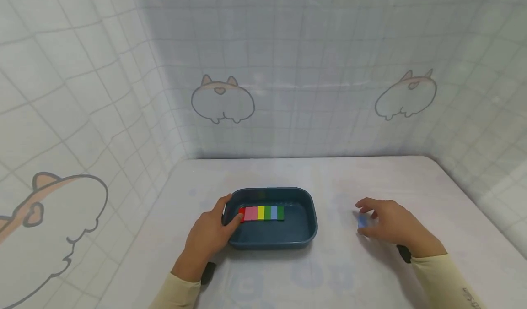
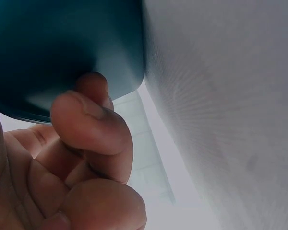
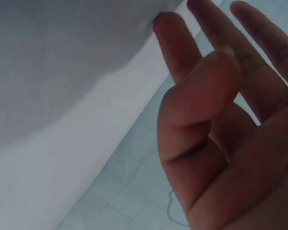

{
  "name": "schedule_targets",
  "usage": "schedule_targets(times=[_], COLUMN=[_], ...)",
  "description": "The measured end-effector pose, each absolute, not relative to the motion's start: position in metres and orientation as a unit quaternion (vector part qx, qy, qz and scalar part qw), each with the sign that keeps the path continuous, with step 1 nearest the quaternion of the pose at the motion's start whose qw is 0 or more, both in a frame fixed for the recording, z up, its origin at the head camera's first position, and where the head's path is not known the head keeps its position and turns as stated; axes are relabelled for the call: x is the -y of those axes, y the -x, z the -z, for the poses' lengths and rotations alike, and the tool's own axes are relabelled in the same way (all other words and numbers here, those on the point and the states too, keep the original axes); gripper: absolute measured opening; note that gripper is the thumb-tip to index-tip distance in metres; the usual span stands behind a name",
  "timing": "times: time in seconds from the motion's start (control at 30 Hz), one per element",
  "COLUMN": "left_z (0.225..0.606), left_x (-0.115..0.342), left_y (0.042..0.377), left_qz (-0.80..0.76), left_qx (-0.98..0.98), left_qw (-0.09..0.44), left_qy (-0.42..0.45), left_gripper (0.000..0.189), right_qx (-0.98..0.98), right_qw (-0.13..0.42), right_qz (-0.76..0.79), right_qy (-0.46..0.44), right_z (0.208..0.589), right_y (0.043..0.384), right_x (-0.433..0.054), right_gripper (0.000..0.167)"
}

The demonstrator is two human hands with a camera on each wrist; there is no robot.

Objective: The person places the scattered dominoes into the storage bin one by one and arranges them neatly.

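A dark teal rectangular tray stands on the table, its outer wall filling the top of the left wrist view. My left hand grips its left end, thumb over the rim by the red block and fingers outside. Beside the red block, a row of small blocks runs right: pink, yellow, green, light blue and dark green. Right of the tray, my right hand hovers low, thumb and fingers apart around a small blue patch; whether block or print, I cannot tell.
A white cloth with faint blue prints covers the table. Grid-patterned curtains with dog drawings hang behind and along the left and right sides. Bare cloth lies between the tray and the right hand.
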State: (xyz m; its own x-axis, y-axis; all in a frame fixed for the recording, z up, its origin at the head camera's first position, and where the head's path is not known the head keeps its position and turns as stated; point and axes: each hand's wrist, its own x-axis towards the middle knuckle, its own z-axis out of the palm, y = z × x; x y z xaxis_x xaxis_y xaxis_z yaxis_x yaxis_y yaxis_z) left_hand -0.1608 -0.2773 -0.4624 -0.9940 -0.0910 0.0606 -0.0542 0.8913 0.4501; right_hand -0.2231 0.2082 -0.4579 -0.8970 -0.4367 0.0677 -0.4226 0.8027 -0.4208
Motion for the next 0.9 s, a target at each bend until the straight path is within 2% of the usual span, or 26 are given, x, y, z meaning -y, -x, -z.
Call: schedule_targets(times=[0.4,0.9], left_z=[0.459,0.464], left_x=[0.274,0.278], left_y=[0.162,0.162], left_qz=[0.230,0.233], left_qx=[0.972,0.971], left_qw=[0.040,0.044], left_qy=[-0.034,-0.033], left_gripper=[0.077,0.076], right_qx=[-0.945,-0.946], right_qw=[0.021,0.003], right_qz=[0.241,0.231], right_qy=[0.222,0.228], right_z=[0.462,0.469], right_y=[0.220,0.222], right_x=[-0.214,-0.216], right_gripper=[0.065,0.053])
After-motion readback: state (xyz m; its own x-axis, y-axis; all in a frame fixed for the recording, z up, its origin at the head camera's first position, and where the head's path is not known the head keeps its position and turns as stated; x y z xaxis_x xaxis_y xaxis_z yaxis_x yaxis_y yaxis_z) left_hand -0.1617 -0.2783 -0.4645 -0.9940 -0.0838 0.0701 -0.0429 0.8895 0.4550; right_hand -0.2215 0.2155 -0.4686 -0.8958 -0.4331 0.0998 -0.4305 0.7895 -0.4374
